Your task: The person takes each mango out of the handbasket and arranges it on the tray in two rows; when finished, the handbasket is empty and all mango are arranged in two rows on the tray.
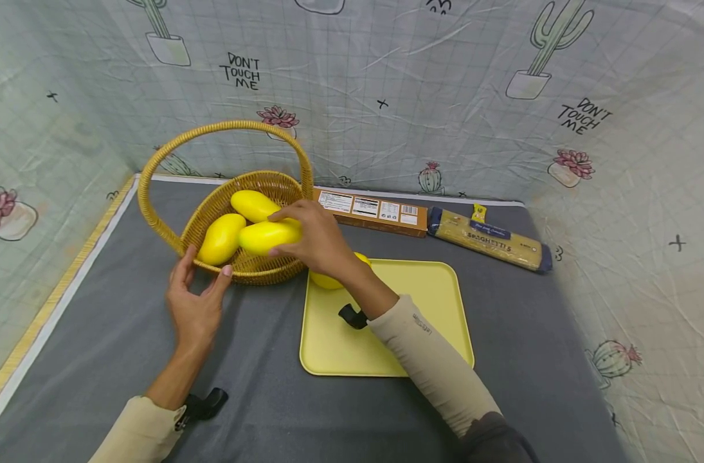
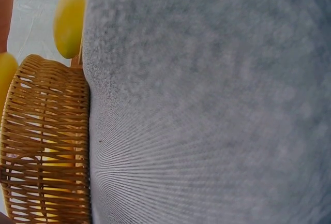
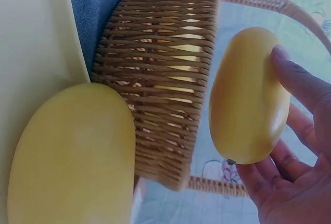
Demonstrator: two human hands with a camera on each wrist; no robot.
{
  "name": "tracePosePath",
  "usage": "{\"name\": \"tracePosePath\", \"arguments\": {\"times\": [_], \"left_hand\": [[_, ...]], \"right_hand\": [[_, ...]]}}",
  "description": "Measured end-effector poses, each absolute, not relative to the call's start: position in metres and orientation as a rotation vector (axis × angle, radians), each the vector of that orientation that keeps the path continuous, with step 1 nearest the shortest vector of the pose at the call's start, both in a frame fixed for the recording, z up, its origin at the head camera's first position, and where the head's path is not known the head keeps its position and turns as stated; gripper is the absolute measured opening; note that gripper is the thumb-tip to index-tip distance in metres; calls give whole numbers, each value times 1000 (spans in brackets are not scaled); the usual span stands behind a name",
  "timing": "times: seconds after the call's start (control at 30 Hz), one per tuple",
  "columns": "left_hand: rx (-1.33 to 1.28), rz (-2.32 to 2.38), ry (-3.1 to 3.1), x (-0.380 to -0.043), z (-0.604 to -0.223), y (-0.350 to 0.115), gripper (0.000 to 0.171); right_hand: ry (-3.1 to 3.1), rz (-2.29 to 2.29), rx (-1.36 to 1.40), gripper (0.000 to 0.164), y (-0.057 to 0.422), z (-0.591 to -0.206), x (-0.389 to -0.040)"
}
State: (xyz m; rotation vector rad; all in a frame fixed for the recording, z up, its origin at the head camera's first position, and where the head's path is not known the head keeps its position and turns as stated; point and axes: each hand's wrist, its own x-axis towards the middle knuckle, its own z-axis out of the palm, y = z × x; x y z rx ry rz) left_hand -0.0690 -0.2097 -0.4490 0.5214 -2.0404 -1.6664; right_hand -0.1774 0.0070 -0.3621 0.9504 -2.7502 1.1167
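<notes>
Yellow mango [image 1: 263, 238] hangs above the wicker basket [image 1: 261, 278], toward its three o'clock side, with the right hand [image 1: 317, 236] pinching it between thumb and bent fingers, parted just to the fruit's width; the right wrist view shows it clear of the rim. Left hand [image 1: 197, 312] touches the rim at seven o'clock, thumb and fingers loosely spread with a wide gap between. Inside the basket, one mango [image 1: 254, 206] lies at twelve o'clock and another [image 1: 221, 239] at nine. One more mango [image 1: 326, 281], partly hidden by the right forearm, sits at the ten o'clock corner of the yellow tray [image 1: 352, 360]. Beyond the tray lie a brown box [image 1: 375, 222] at twelve o'clock and a spaghetti packet [image 1: 490, 243] at two.
</notes>
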Motion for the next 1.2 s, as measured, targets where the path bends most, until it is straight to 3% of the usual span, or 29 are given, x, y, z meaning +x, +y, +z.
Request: {"name": "tracePosePath", "arguments": {"times": [1.2], "left_hand": [[523, -1678, -2030, -69, -449, -209, 76]], "right_hand": [[-2717, 1127, 634, 55, 141, -357, -145]]}}
